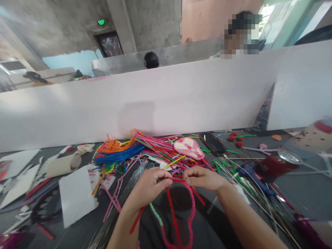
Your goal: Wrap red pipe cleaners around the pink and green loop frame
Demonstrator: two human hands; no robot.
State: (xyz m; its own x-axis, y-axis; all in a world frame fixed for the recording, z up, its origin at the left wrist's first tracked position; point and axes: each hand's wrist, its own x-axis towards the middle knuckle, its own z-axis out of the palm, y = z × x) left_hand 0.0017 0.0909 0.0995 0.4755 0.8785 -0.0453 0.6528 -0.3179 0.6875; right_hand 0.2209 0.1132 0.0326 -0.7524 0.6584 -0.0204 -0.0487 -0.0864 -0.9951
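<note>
My left hand (148, 186) and my right hand (203, 177) face each other above the table, fingertips a short gap apart. Both pinch a fuzzy red pipe cleaner (178, 180), which bridges the gap. Other red lengths slant down below the hands, one of them (172, 211) through the middle. A twisted pink pipe cleaner loop (192, 207) curves down from my right fingertips, with a mint-green stretch (156, 213) on its left side. Its bottom runs out of view. Just beyond my fingers lies a heap of pink and red pipe cleaners (158, 147).
Blue pipe cleaners (119, 154) lie left of a pink heart-shaped piece (188, 148). A phone (214, 143), blue-handled tool (255, 178) and red can (275, 166) are on the right. A cardboard tube (63, 165) and white card (75, 195) lie left. A white partition (166, 100) stands behind.
</note>
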